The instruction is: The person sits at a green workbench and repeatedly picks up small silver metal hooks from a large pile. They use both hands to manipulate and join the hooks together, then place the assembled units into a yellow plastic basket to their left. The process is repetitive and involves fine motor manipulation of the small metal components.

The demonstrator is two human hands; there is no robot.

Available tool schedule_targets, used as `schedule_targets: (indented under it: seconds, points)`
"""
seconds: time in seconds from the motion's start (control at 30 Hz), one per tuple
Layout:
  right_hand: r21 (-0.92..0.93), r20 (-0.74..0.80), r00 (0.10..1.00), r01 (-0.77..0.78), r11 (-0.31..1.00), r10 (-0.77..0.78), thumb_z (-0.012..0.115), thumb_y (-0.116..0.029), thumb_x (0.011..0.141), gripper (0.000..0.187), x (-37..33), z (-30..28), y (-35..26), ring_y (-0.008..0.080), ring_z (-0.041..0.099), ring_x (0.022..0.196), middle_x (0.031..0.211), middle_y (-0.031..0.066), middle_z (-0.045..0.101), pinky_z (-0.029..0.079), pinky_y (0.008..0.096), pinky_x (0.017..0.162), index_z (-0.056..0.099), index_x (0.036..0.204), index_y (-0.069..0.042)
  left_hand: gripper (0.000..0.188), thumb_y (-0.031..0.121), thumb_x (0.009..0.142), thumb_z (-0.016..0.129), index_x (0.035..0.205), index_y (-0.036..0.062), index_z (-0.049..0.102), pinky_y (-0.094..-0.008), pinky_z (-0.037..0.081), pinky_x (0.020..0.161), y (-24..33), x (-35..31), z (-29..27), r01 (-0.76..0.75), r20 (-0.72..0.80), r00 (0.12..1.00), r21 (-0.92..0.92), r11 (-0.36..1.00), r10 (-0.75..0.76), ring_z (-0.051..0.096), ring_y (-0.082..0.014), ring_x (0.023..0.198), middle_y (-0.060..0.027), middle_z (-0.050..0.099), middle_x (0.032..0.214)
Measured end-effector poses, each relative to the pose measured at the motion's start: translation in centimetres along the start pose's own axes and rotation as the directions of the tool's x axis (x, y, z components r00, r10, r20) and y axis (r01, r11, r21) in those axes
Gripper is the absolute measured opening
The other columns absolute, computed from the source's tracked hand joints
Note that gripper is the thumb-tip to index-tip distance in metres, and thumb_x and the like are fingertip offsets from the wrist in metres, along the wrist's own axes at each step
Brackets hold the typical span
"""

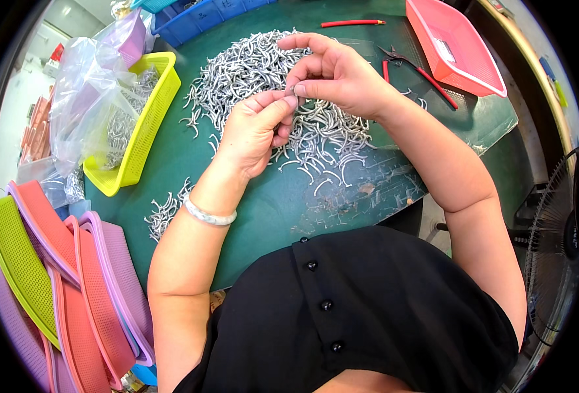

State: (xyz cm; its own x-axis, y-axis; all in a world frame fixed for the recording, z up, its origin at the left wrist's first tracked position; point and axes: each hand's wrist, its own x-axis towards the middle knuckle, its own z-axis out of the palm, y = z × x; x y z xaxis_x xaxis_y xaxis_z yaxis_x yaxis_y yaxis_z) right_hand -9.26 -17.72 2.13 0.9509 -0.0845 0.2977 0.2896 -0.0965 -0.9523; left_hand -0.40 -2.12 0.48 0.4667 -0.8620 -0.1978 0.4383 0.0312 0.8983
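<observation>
My left hand (253, 131) and my right hand (335, 72) meet above a large heap of small curved grey metal hooks (250, 69) on a green table (237, 203). Both pinch one small grey hook (292, 90) between thumbs and forefingers. A pale bangle (209, 215) circles my left wrist. A smaller pile of the same hooks (165, 209) lies by my left forearm.
A yellow mesh basket (147, 121) with a clear plastic bag (90, 92) of hooks stands at left. Red-handled pliers (417, 69), a red pen (352, 23) and a pink tray (456, 42) lie at the back right. Stacked coloured baskets (60, 281) sit lower left; a fan (558, 242) at right.
</observation>
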Motion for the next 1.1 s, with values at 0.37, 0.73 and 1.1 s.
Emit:
schedule_targets:
  seconds: [0.37,0.73,1.1]
  points:
    - [-0.532,0.092,0.987,-0.063,0.845,0.131,0.056,0.000,0.076,0.047,-0.1,-0.7,0.6,0.0113,0.056,0.079,0.082,0.0045,0.058,0.044,0.0239,0.072,0.041,0.120,-0.003,0.009,0.012,0.082,0.059,0.084,0.0037,0.059,-0.0162,0.032,0.042,0.2,0.3,-0.6,0.071,0.078,0.995,-0.199,0.977,-0.056,0.044,-0.0045,0.053,0.0023,0.050,0.064]
    - [-0.827,0.189,0.980,0.123,0.548,0.065,0.053,0.001,0.069,0.040,-0.6,-0.2,1.4,0.0254,0.054,0.072,0.071,0.0069,0.053,0.043,0.0359,0.063,0.046,0.108,-0.004,0.011,0.013,0.086,0.053,0.090,0.0032,0.056,-0.0186,0.037,0.050,0.0,0.5,-1.2,0.047,0.149,0.989,-0.197,0.979,-0.018,0.046,-0.0080,0.061,0.0002,0.051,0.071]
    - [-0.671,0.120,0.983,0.182,0.718,-0.137,0.053,0.006,0.070,0.051,-0.3,-0.5,0.9,0.0150,0.051,0.063,0.069,0.0037,0.051,0.042,0.0270,0.060,0.043,0.119,-0.007,0.009,0.004,0.080,0.050,0.088,0.0032,0.053,-0.0244,0.047,0.055,0.1,0.2,-0.8,-0.004,-0.008,1.000,-0.184,0.983,0.002,0.055,-0.0133,0.067,-0.0062,0.056,0.079]
